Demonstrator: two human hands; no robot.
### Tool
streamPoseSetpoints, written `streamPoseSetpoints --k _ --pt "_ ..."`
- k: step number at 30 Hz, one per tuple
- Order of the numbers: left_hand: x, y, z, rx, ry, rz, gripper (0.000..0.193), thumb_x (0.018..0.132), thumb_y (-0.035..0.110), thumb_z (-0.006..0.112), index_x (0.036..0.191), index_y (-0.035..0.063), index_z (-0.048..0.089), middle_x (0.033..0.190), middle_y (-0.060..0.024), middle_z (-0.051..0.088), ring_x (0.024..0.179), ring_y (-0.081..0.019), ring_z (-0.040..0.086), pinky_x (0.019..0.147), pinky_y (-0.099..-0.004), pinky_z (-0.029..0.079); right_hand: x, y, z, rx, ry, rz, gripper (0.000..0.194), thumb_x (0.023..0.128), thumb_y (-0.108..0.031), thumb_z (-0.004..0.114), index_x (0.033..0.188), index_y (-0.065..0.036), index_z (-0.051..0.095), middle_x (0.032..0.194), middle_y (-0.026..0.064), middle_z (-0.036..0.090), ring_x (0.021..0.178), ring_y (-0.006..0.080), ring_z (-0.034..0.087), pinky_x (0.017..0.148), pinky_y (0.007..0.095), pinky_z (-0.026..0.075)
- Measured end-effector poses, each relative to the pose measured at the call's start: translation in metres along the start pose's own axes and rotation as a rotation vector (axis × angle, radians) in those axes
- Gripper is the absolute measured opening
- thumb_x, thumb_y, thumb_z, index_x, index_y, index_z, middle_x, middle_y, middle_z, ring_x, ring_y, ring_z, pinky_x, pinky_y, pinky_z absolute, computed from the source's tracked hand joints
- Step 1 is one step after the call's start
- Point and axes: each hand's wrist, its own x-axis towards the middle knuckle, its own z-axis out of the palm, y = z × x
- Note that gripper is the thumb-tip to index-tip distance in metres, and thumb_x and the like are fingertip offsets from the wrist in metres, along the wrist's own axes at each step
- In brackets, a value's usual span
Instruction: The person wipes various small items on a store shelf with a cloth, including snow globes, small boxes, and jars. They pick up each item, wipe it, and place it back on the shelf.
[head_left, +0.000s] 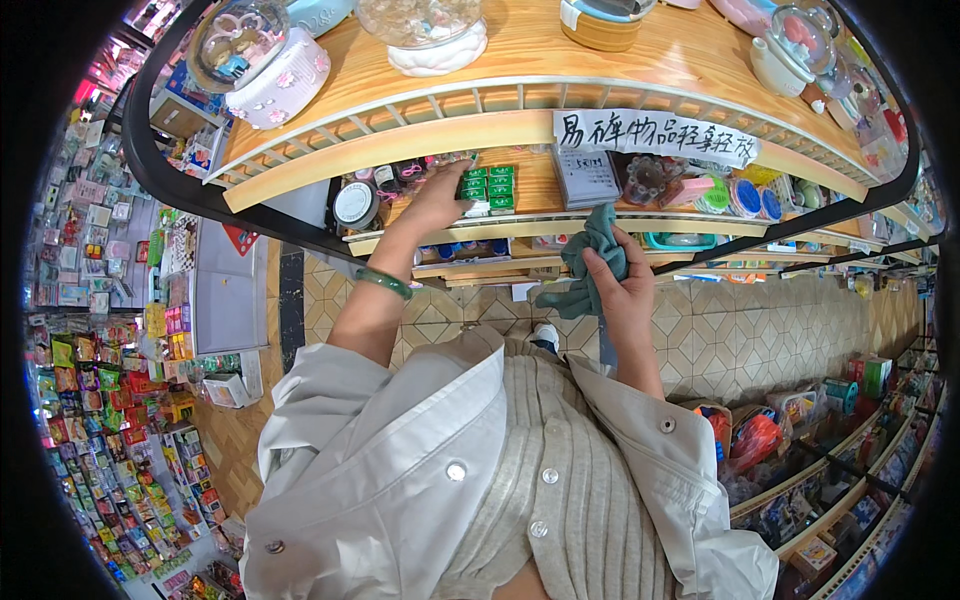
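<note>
My left hand, with a green bangle on its wrist, reaches onto the second shelf. Its fingers are spread at the left side of stacked small green boxes; whether they touch the boxes or the small packets behind cannot be told. A crumpled teal cloth is gripped in my right hand, just in front of that shelf's edge. Between the hands, farther back on the shelf, stands a stack of pale cards or packets. A round lidded jar is left of my left wrist.
The upper wooden shelf holds glass-domed ornaments, including a pink-flowered one, behind a low railing. A handwritten paper strip hangs on its edge. Black metal framing crosses both sides. Bagged goods stand at lower right.
</note>
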Motion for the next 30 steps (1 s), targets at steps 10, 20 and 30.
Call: streamPoseSetpoints --k 10,20,30 --pt "-0.034 0.001 -0.019 0.06 0.061 -0.012 0.027 0.069 0.008 0.081 0.094 0.0066 0.07 0.107 -0.0139 0.062 0.112 -0.0345 0.054 0.095 -0.0417 0.046 0.001 0.006 0.008 0.016 -0.034 0.003 0.043 0.088 -0.007 0.074 0.127 -0.002 0.058 0.102 0.0024 0.066 0.09 0.007 0.059 0.079 0.0228 0.05" --pt "-0.029 0.006 -0.013 0.257 0.022 0.101 0.028 0.067 0.011 0.08 0.094 0.0069 0.072 0.101 -0.0106 0.055 0.103 -0.0318 0.053 0.088 -0.0419 0.048 -0.001 0.006 0.013 0.034 -0.054 0.016 0.041 0.088 -0.007 0.073 0.126 -0.001 0.058 0.102 0.0022 0.065 0.09 0.007 0.059 0.079 0.0229 0.051" --pt "-0.056 0.024 -0.03 -0.187 0.225 0.084 0.025 0.073 0.006 0.073 0.093 0.0036 0.059 0.108 -0.0102 0.062 0.101 -0.0292 0.059 0.09 -0.0375 0.049 -0.003 0.008 0.016 0.032 -0.063 0.012 0.04 0.09 -0.01 0.072 0.126 -0.002 0.058 0.105 0.003 0.065 0.094 0.0087 0.059 0.082 0.0246 0.051"
